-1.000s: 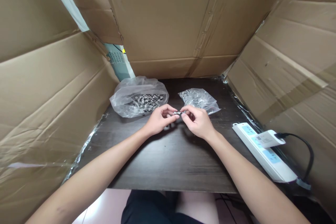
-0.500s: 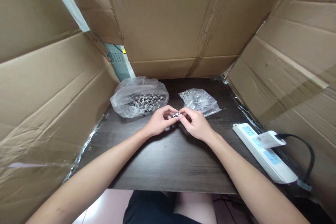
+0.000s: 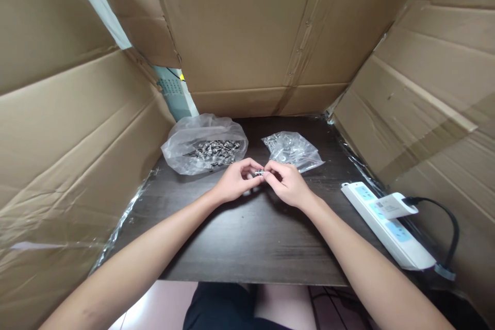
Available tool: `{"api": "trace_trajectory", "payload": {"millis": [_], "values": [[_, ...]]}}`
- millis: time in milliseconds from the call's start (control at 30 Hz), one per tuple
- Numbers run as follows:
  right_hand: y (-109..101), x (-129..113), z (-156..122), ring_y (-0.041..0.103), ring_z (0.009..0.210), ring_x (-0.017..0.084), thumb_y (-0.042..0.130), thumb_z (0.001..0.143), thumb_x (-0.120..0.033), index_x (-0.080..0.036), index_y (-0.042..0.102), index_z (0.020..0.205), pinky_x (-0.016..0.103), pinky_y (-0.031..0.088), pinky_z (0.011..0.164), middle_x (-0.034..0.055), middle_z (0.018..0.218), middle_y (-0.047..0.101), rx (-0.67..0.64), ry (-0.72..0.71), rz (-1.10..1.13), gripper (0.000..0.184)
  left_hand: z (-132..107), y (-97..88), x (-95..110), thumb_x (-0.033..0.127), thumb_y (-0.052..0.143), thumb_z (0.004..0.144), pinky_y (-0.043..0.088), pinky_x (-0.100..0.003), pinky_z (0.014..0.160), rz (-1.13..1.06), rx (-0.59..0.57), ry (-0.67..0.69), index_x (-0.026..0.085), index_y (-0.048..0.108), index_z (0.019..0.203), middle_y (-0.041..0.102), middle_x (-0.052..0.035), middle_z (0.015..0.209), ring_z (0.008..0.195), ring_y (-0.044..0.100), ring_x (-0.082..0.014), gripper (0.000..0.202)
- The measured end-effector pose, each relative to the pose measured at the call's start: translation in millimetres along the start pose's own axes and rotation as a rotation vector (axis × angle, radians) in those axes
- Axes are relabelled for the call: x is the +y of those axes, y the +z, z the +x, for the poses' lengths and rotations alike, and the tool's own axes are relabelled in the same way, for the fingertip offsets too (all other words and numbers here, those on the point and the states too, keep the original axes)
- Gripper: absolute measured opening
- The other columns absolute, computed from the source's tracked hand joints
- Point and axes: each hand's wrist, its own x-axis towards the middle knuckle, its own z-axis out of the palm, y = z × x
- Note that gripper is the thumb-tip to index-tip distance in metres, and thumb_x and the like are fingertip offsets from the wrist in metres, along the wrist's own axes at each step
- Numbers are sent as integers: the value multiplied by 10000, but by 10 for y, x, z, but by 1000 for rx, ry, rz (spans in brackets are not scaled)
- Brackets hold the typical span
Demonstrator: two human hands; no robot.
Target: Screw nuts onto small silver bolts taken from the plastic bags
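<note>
Over the dark table, the fingertips of my left hand (image 3: 236, 180) and my right hand (image 3: 286, 180) meet around a small shiny metal part (image 3: 259, 172). It looks like a little screw or fastener, but fingers cover much of it and its exact kind is unclear. Both hands pinch it, thumbs nearest me. Behind my left hand lies an open clear plastic bag (image 3: 181, 152) with a heap of small metal pieces (image 3: 218, 152). A flatter clear bag (image 3: 296, 148) of small metal parts sits just beyond my right hand.
Cardboard walls (image 3: 255, 36) stand at the back and both sides of the dark table (image 3: 247, 247). On the right is a white power strip (image 3: 386, 227) with a white plug-in adapter (image 3: 396, 205) and a black cable (image 3: 452, 221). The table's front edge is near my lap.
Both hands stay together in nearly the same place. The small metal part looks slightly turned between the fingertips. The whole view has shifted a little.
</note>
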Motion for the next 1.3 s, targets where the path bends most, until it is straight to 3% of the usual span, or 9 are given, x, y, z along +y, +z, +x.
{"api": "trace_trajectory", "payload": {"millis": [267, 433, 533, 867, 1100, 1300], "values": [[-1, 14, 18, 476, 539, 129, 532, 915, -250, -215, 546, 744, 267, 364, 564, -33, 593, 518, 58, 2, 20, 175, 12, 4, -12, 412, 789, 824, 432, -167, 474, -43, 41, -45, 124, 685, 1040, 663, -6, 746, 537, 570, -71, 375], [10, 57, 8, 512, 560, 134, 532, 945, -264, -218, 596, 945, 268, 398, 586, -34, 658, 564, 27, 30, 5, 79, 33, -13, -42, 400, 838, 775, 462, -184, 523, -65, 107, -39, 118, 667, 964, 677, -17, 751, 579, 605, -85, 380], [9, 64, -4, 523, 562, 132, 540, 931, -244, -219, 586, 1049, 265, 412, 588, -33, 703, 577, 21, 14, 10, 130, 35, -14, -60, 409, 845, 767, 465, -195, 541, -68, 103, -41, 118, 660, 961, 675, -14, 754, 582, 604, -85, 395], [11, 37, 4, 513, 541, 134, 535, 938, -245, -219, 605, 956, 265, 384, 583, -31, 653, 588, 11, 21, -42, 77, 38, -10, -51, 401, 829, 785, 496, -213, 597, -58, 69, -15, 114, 669, 967, 667, -12, 758, 617, 589, -86, 375], [26, 49, 9, 526, 597, 148, 413, 1029, -346, -216, 523, 752, 278, 357, 617, 4, 672, 581, 1, 63, -103, 325, 28, 5, -49, 396, 837, 778, 486, -207, 582, -62, 55, -21, 115, 655, 976, 650, 6, 719, 598, 596, -86, 389], [0, 23, -7, 538, 581, 149, 504, 948, -280, -219, 590, 977, 275, 369, 616, -24, 674, 600, -20, 88, -33, 109, 31, 5, -23, 412, 839, 774, 498, -215, 609, -71, 58, -13, 115, 644, 943, 668, -8, 752, 624, 597, -87, 393]]}}
